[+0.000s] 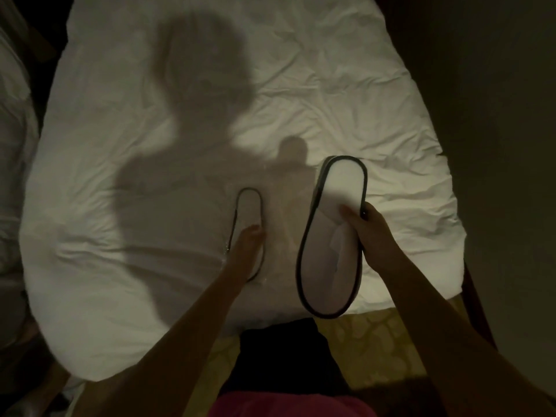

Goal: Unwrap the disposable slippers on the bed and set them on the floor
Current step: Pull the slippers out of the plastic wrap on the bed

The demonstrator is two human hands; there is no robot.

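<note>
White slippers, two counted: right hand (371, 233) is gripping one slipper (331, 236) above the bed's (120, 145) near edge; left hand (248, 246) is lying flat, fingers extended, on the other slipper (248, 206).

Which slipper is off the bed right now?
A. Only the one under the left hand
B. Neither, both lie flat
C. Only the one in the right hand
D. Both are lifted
C: the right hand grips the right slipper by its edge and holds it raised, while the left hand rests on the other slipper, which lies flat on the bed.
</note>
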